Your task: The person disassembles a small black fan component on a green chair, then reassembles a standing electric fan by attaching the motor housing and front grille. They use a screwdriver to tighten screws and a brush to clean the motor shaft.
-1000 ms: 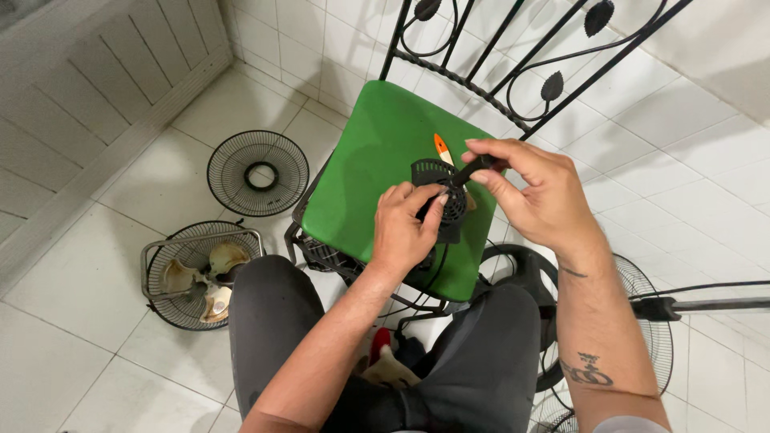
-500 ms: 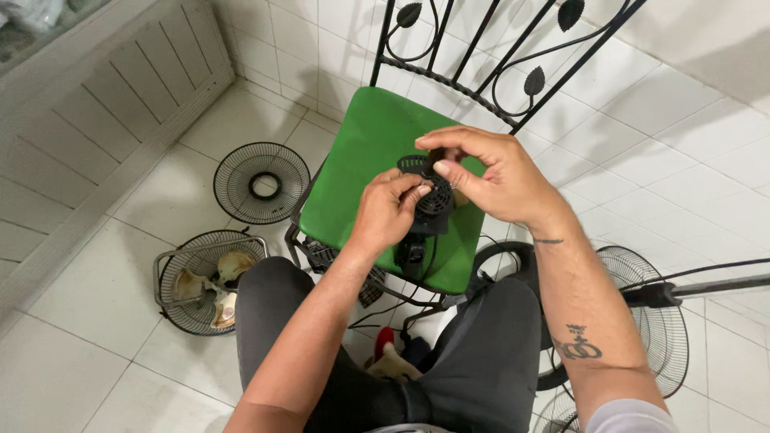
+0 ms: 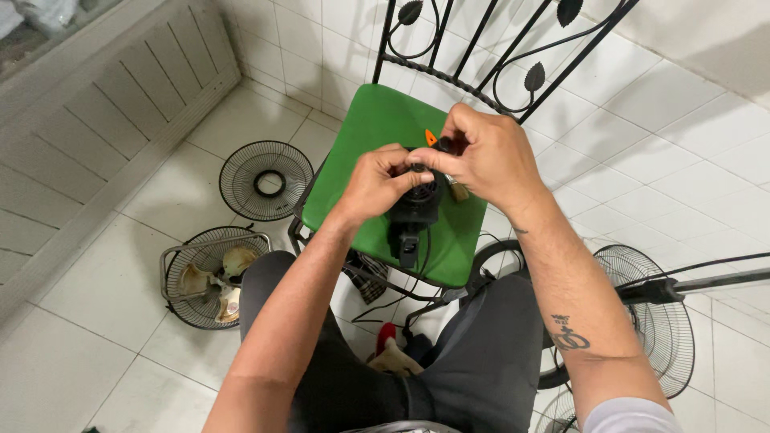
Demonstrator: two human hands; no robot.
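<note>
Resting on the green padded seat (image 3: 365, 152) of a black wrought-iron chair (image 3: 489, 64), a black plastic fan motor housing (image 3: 413, 210) is gripped from both sides, the left hand (image 3: 375, 183) curled around its left edge and the right hand (image 3: 488, 156) pinching its top with bunched fingertips (image 3: 429, 160). An orange-handled tool (image 3: 431, 137) is seen just behind the hands, while two round wire fan grilles (image 3: 265, 180) (image 3: 204, 277) are laid on the white tiled floor (image 3: 104, 265) to the left, the nearer one holding cream fan blades (image 3: 216, 277).

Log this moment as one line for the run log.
left hand: grips black fan motor | right hand: fingers on motor top | motor over green chair seat | fan grilles on floor
</note>
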